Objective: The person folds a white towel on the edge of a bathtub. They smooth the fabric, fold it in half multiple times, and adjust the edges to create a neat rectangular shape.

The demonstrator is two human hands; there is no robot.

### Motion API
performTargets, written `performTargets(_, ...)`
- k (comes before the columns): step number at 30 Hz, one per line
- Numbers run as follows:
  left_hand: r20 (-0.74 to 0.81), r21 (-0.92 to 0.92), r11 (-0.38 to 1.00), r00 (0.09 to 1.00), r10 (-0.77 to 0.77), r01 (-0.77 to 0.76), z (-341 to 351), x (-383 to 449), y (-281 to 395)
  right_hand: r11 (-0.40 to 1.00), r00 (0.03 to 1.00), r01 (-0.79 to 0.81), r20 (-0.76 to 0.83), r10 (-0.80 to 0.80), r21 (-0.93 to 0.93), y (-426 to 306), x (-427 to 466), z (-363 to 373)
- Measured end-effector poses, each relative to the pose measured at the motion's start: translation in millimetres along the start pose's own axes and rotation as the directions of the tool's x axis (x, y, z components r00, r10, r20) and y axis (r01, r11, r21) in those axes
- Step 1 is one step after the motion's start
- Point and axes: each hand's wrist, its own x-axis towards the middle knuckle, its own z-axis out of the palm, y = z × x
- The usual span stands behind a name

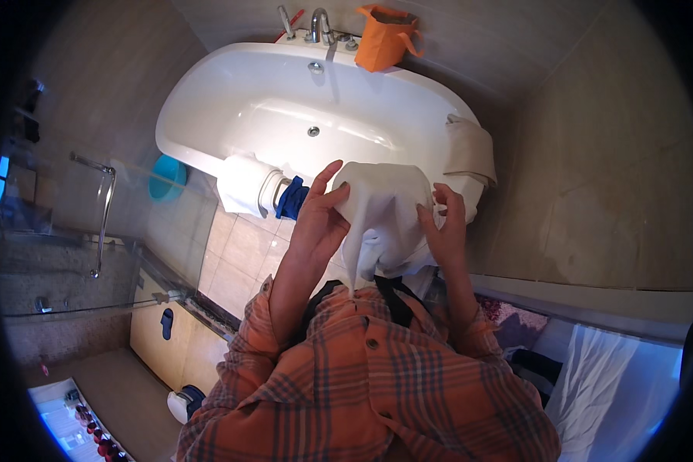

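A white cloth (pixel 390 185) hangs in front of me between both hands, its lower part falling in folds. My left hand (pixel 319 222) pinches its left side with the thumb in front, the index finger pointing upward. At the opposite side my right hand (pixel 447 222) has its thumb against the cloth and its fingers bent around the edge. Behind the cloth stands a white bathtub (pixel 237 75). Over its near rim, left of my left hand, lie a folded white towel (pixel 243 180) and a dark blue cloth (pixel 292 199).
A beige towel (pixel 470 149) drapes over the tub's right rim. An orange bag (pixel 381 43) sits on the far rim beside a chrome faucet (pixel 320 23). A teal bucket (pixel 167 178) stands left, near a glass panel with a metal handle (pixel 107 219). Tiled floor (pixel 245 245) shows between.
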Motion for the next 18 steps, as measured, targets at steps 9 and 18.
performTargets(9,-0.051,-0.092,0.996,0.999,0.015,-0.019,-1.1,1.5,-15.3,0.967,0.913,0.235,0.319,-0.254,0.099,-78.8,-17.6,22.4)
performTargets(18,-0.072,-0.157,0.986,0.996,0.045,-0.056,-1.8,3.8,-25.5,0.950,0.904,0.299,0.292,-0.312,0.090,-65.3,-16.6,33.0)
